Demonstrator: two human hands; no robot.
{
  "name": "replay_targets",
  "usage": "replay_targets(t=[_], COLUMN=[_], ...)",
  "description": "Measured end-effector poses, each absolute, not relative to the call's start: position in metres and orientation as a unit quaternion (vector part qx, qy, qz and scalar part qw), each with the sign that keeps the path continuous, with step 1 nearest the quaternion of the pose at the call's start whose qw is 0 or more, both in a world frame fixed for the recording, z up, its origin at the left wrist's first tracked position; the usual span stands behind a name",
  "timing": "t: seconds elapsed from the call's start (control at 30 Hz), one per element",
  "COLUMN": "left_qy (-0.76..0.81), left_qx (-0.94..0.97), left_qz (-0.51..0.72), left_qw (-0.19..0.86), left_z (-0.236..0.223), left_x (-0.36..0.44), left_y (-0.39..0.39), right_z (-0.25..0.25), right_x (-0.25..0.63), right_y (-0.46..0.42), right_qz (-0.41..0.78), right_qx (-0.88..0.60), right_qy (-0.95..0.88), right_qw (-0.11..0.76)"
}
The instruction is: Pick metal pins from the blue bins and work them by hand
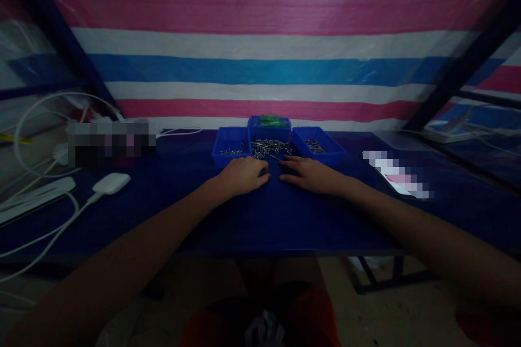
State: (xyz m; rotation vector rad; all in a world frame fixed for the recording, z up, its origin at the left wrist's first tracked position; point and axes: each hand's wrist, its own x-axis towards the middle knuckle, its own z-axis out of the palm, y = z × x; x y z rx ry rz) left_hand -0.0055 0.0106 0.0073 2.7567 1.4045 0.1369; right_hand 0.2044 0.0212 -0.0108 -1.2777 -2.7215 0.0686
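Note:
A loose pile of thin, shiny metal pieces like screws or nails point(271, 147) lies on the blue table between the bins. At its near left edge rests my left hand point(243, 176), fingers half curled, a gap showing between thumb and forefinger. My right hand point(311, 174) lies low at the near right edge, fingers stretched towards the pile and thumb apart. Nothing shows in either hand. The left blue bin point(232, 160) and the right blue bin point(331, 154) each hold some similar metal pieces. Behind the pile stands another blue bin point(269, 131) with green contents in clear plastic.
A phone-like device point(391, 176) with a blurred lit screen lies at right. On the left are a white charger point(112, 183), white cables point(49, 246) and a blurred-out cluster of objects. Blue frame posts point(468, 54) and a striped sheet point(260, 11) bound the table.

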Motion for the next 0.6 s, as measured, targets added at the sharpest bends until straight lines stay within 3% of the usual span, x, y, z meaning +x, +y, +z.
replay_targets(t=[0.6], left_qy=[0.442], left_qx=[0.895], left_qz=[0.055], left_qw=[0.018], left_z=[0.0054], left_x=[-0.0056], left_y=[0.0109], right_z=[-0.015], right_x=[0.2039], right_y=[0.0256], right_qz=[0.008], right_qx=[-0.452], right_qy=[-0.889], right_qw=[0.078])
